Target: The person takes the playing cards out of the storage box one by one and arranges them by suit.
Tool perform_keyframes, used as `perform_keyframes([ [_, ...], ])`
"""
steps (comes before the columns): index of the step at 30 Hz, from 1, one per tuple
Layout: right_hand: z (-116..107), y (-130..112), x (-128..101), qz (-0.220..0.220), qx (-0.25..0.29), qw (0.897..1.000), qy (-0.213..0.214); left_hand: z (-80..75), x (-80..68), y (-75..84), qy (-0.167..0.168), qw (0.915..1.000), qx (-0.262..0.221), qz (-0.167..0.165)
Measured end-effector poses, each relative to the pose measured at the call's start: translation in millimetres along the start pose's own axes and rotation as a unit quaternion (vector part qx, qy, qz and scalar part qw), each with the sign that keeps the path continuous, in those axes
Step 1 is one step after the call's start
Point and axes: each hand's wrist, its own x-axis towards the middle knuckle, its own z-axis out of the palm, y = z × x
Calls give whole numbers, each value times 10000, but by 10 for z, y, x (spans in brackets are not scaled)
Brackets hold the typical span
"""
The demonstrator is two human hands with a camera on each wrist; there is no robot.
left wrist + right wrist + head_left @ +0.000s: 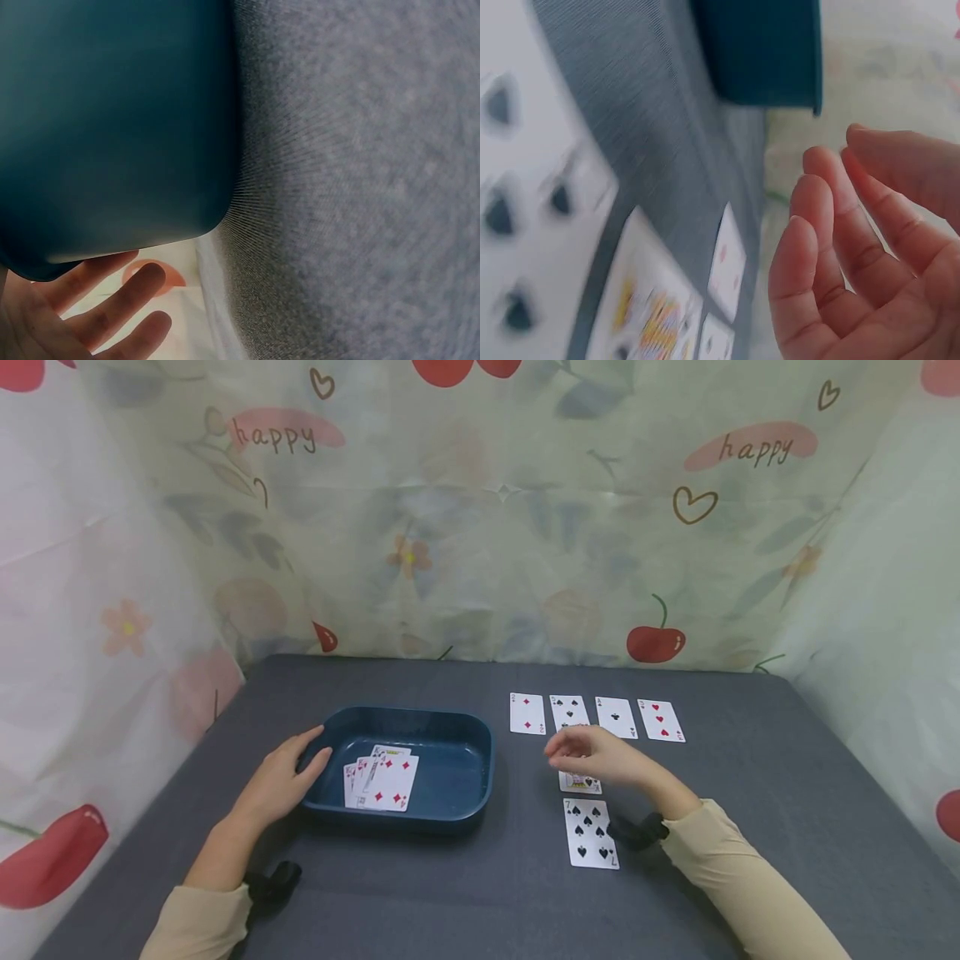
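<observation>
Head view, near to far: seven of spades point(591, 832) low centre on desk point(750, 760), right hand point(596, 753) hovering over face card point(580, 782), fingers loosely spread and empty, left hand point(281, 781) flat against tray point(450, 806) holding cards point(381, 781); likely mid-sorting, next needing a pinch.

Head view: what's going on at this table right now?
A person sits at a grey table laying out playing cards. The left hand rests against the side of a blue tray that holds a few face-up cards. The right hand, holding nothing, hovers over a face card lying below a row of four cards. A seven of spades lies nearest the person.
</observation>
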Motion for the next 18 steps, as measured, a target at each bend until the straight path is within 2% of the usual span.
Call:
perform_keyframes([
  [12, 230, -586, 671, -587, 212, 9976, -315, 1, -1, -1, 5, 10000, -25, -5],
  [18, 381, -803, 995, -569, 398, 9965, -460, -3, -5, 9, -17, 10000, -46, -13],
])
